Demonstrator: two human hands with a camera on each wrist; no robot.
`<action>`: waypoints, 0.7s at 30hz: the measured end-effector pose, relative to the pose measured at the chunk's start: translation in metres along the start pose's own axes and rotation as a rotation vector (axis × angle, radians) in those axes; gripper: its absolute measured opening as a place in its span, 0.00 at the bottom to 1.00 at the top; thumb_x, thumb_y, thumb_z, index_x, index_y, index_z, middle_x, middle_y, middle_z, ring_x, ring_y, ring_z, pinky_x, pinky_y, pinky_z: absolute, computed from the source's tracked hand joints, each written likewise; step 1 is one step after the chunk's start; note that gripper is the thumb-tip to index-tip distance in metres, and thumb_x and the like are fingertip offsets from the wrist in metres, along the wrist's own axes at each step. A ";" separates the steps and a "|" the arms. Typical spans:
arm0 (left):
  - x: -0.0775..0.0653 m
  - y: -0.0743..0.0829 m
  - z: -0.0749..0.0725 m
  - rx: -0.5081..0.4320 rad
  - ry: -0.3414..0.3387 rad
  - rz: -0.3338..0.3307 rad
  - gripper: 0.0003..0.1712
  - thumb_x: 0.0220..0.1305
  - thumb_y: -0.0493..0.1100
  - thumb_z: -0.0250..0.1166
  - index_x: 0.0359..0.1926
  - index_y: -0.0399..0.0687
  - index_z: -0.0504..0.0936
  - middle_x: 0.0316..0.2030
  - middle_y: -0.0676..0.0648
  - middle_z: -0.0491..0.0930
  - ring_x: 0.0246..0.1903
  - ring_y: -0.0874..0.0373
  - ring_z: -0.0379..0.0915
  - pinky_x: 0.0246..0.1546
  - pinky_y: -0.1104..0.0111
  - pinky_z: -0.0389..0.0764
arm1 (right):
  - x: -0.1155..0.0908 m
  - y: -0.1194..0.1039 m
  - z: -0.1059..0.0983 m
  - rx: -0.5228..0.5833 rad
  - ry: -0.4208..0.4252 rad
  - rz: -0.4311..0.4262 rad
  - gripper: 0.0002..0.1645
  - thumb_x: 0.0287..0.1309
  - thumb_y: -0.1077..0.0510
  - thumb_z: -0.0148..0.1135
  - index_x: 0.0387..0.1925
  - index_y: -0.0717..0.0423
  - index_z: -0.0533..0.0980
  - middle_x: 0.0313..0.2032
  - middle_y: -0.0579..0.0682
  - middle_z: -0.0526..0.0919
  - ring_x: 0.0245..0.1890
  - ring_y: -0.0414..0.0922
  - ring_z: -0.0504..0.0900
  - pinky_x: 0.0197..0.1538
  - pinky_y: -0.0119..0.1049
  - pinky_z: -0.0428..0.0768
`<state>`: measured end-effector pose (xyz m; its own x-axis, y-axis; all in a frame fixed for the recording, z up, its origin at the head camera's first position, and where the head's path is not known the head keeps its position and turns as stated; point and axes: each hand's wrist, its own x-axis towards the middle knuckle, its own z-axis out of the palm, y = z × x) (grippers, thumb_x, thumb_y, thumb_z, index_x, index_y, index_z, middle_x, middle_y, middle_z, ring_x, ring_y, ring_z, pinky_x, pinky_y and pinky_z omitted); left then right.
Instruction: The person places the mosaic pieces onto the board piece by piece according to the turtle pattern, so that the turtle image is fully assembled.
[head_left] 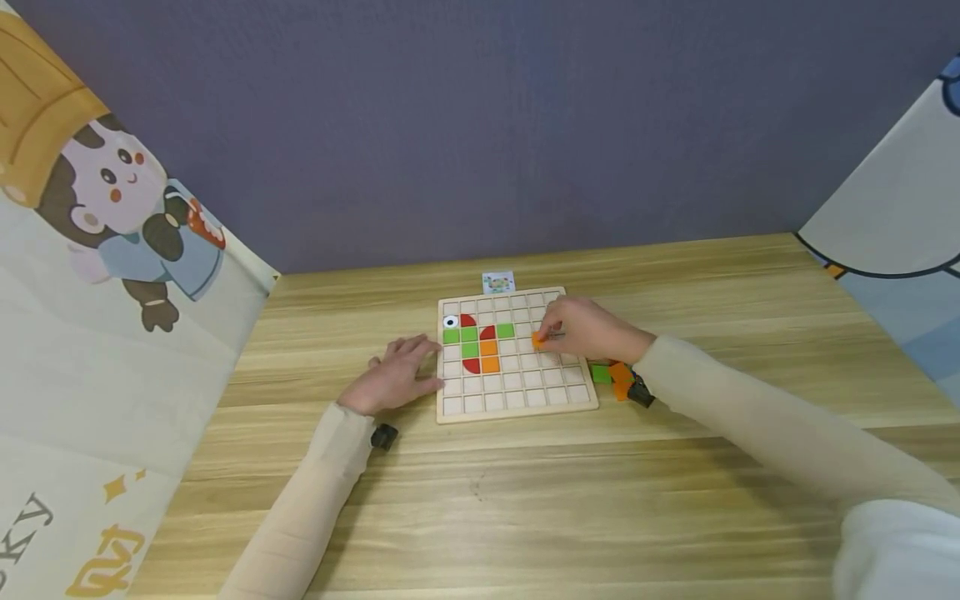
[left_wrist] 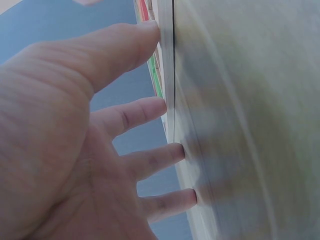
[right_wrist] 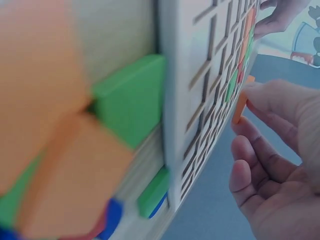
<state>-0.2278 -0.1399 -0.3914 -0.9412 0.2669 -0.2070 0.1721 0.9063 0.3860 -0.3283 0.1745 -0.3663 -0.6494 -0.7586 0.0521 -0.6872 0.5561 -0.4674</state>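
Observation:
A wooden grid board [head_left: 517, 383] lies on the table with green, orange and red tiles and a round eye tile [head_left: 450, 322] set in its left cells. Between thumb and fingers, my right hand [head_left: 581, 327] pinches an orange square tile [right_wrist: 241, 106], held over the right half of the board. My left hand [head_left: 393, 375] rests at the board's left edge, its fingers spread and fairly straight. In the left wrist view the thumb and index fingertips [left_wrist: 159, 105] touch the board's side, and the other fingertips reach the table.
Loose tiles lie right of the board, among them a green tile [right_wrist: 132, 100] and orange tiles [head_left: 621, 379], partly under my right wrist. A small printed card [head_left: 498, 282] lies behind the board. A dark panel [head_left: 510, 133] stands along the table's far edge.

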 end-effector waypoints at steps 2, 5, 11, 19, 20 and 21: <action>0.000 0.000 0.000 0.004 0.001 0.002 0.35 0.65 0.58 0.58 0.68 0.54 0.61 0.72 0.41 0.47 0.68 0.36 0.40 0.54 0.30 0.50 | 0.007 -0.003 0.002 -0.001 -0.002 -0.014 0.05 0.51 0.58 0.71 0.33 0.49 0.86 0.32 0.42 0.81 0.34 0.40 0.76 0.39 0.36 0.76; 0.000 0.000 0.000 0.007 0.002 0.001 0.35 0.65 0.58 0.59 0.68 0.55 0.61 0.72 0.41 0.48 0.68 0.36 0.40 0.54 0.31 0.51 | 0.018 -0.007 0.006 0.004 -0.009 -0.028 0.05 0.51 0.58 0.71 0.33 0.50 0.85 0.32 0.42 0.81 0.32 0.41 0.74 0.38 0.37 0.75; 0.001 0.000 0.001 0.006 0.009 0.000 0.35 0.65 0.59 0.59 0.68 0.55 0.61 0.72 0.42 0.48 0.68 0.37 0.41 0.55 0.31 0.51 | 0.033 -0.018 0.014 0.017 -0.053 -0.065 0.05 0.51 0.61 0.71 0.33 0.54 0.85 0.31 0.44 0.81 0.29 0.41 0.73 0.35 0.37 0.73; 0.001 -0.001 0.002 0.013 0.013 0.006 0.35 0.65 0.59 0.58 0.68 0.55 0.61 0.72 0.42 0.48 0.68 0.37 0.41 0.55 0.31 0.51 | 0.042 -0.023 0.023 -0.020 -0.074 -0.050 0.04 0.50 0.62 0.71 0.31 0.54 0.86 0.28 0.43 0.81 0.28 0.39 0.75 0.33 0.34 0.75; 0.001 -0.001 0.002 0.014 0.014 0.007 0.35 0.65 0.59 0.58 0.68 0.55 0.61 0.72 0.42 0.48 0.68 0.37 0.41 0.54 0.31 0.51 | 0.043 -0.023 0.024 -0.022 -0.076 -0.047 0.04 0.50 0.62 0.71 0.31 0.54 0.86 0.28 0.44 0.81 0.28 0.39 0.75 0.34 0.34 0.76; 0.001 -0.001 0.002 0.014 0.014 0.007 0.35 0.65 0.59 0.58 0.68 0.55 0.61 0.72 0.42 0.48 0.68 0.37 0.41 0.54 0.31 0.51 | 0.043 -0.024 0.024 -0.023 -0.080 -0.043 0.04 0.50 0.62 0.71 0.31 0.54 0.86 0.28 0.44 0.81 0.29 0.39 0.75 0.34 0.34 0.76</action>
<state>-0.2279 -0.1400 -0.3933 -0.9438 0.2692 -0.1917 0.1830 0.9088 0.3750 -0.3325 0.1204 -0.3742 -0.5919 -0.8060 0.0004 -0.7216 0.5297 -0.4458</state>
